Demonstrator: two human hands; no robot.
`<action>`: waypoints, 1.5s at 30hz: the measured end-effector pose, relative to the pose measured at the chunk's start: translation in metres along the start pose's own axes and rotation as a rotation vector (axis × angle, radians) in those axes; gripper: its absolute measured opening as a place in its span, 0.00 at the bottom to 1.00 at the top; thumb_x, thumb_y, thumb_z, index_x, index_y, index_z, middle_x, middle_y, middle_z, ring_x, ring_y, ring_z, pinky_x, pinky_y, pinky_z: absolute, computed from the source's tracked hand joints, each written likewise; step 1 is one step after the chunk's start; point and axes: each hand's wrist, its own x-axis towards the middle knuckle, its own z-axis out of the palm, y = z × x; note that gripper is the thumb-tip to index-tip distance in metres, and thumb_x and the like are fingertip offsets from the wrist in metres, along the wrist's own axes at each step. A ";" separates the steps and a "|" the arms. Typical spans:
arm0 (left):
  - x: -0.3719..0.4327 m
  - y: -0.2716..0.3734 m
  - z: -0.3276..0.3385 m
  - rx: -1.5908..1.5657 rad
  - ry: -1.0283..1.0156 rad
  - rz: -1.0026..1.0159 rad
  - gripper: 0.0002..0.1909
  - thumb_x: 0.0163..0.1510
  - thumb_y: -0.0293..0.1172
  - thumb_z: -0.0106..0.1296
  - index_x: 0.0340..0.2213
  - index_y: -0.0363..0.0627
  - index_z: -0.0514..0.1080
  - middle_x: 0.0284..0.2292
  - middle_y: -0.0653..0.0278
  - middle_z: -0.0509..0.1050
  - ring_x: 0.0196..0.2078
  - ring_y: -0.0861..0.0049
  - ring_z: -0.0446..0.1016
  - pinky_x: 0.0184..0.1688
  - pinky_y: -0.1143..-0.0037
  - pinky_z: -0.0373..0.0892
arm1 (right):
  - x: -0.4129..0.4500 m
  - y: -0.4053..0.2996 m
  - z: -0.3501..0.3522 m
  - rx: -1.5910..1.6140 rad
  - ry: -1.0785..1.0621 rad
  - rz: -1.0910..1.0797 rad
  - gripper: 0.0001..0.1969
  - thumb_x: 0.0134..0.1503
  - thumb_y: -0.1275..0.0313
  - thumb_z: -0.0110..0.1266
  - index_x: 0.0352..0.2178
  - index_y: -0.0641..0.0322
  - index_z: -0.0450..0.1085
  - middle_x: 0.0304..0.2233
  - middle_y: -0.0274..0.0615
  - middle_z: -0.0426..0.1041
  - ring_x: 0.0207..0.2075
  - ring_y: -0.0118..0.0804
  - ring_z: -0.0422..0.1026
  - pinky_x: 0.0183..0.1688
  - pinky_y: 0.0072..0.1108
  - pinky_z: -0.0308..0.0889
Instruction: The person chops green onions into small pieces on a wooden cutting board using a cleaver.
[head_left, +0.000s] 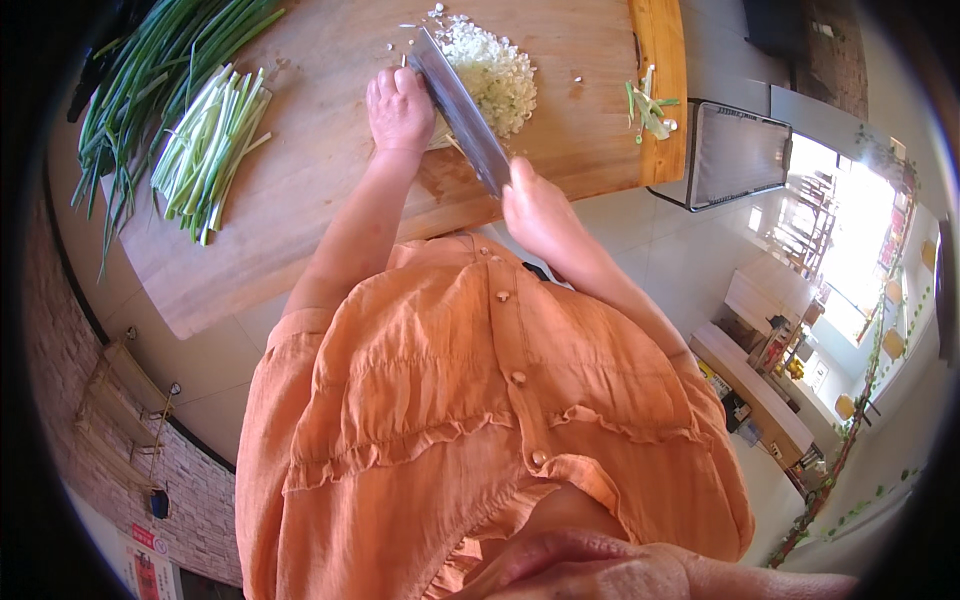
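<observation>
My right hand (536, 206) grips the handle end of a kitchen cleaver (463, 112), whose broad blade slants up and left over a wooden cutting board (322, 157). Curled fingers of my left hand (401, 109) press close beside the blade, holding white scallion stalks (439, 139) that are mostly hidden under the hand and cleaver. Right of the blade lies a heap of finely chopped scallion (499, 79). A bundle of cut pale-green scallion stalks (214, 150) rests on the board at the left. Long green scallion leaves (161, 82) are piled beyond it.
Scallion trimmings (651, 109) lie on the yellowish wooden edge strip (664, 161) at the right. Past that edge stands a wire-framed bin or rack (739, 154). The board's near edge runs just before my orange shirt (450, 322). A low wooden counter (750, 382) stands farther right.
</observation>
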 end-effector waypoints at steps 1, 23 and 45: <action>0.000 0.002 0.000 0.008 -0.009 0.001 0.05 0.48 0.26 0.47 0.28 0.39 0.63 0.29 0.50 0.67 0.34 0.53 0.65 0.37 0.61 0.62 | 0.015 0.003 0.014 -0.004 0.038 -0.011 0.07 0.52 0.76 0.43 0.31 0.70 0.56 0.18 0.59 0.68 0.20 0.58 0.69 0.23 0.42 0.63; 0.034 -0.019 -0.027 -0.976 -0.083 -0.790 0.13 0.58 0.35 0.42 0.36 0.36 0.68 0.30 0.62 0.73 0.34 0.79 0.68 0.38 0.80 0.65 | 0.044 0.002 0.023 -0.035 0.147 -0.047 0.06 0.50 0.78 0.42 0.30 0.69 0.57 0.19 0.56 0.69 0.23 0.55 0.71 0.26 0.41 0.65; 0.016 -0.023 -0.048 -0.090 -0.424 0.387 0.16 0.37 0.27 0.55 0.32 0.41 0.66 0.41 0.52 0.65 0.44 0.56 0.64 0.49 0.65 0.61 | 0.023 0.034 0.027 0.020 0.169 -0.017 0.08 0.54 0.72 0.43 0.31 0.66 0.56 0.20 0.58 0.68 0.24 0.58 0.69 0.27 0.43 0.62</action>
